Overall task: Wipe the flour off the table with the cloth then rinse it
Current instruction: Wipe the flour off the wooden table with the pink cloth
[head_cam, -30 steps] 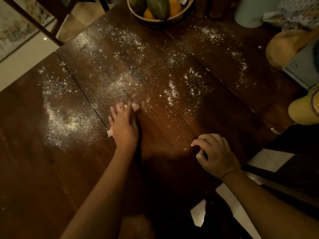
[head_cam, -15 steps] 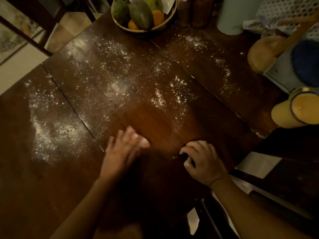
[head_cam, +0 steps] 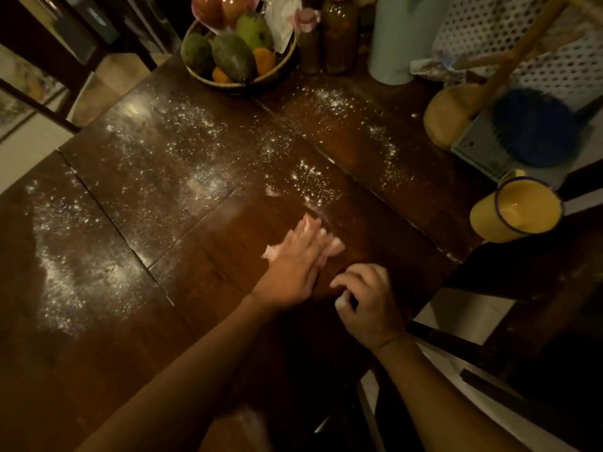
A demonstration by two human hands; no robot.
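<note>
Landmark: we place everything from the fruit bowl (head_cam: 241, 83) at the far edge of the wooden table (head_cam: 98, 370).
Cloth (head_cam: 336, 246): a pale pink rag, well to our side of the bowl. It lies flat on the wood under the left hand, with its ends showing either side of the fingers.
Left hand (head_cam: 298, 259): palm down on the cloth, fingers straight and close together, pressing, tips aimed away from us.
Right hand (head_cam: 367, 301): farther from the bowl than the left hand and just beside it. Its fingers are curled with a small pale bit at the thumb, and we cannot tell whether it is held.
Flour (head_cam: 310, 185): the nearest streak lies between the left fingertips and the bowl, near the tips. A wider patch sits well to the bowl's left, nearer us.
Deciding relation: the flour lies ahead of the left fingertips, so we judge the next stroke should push bowlward with the left, the nearer hand.
Stage: we are wiping with much flour left, and rinsing has not yet begun.
</note>
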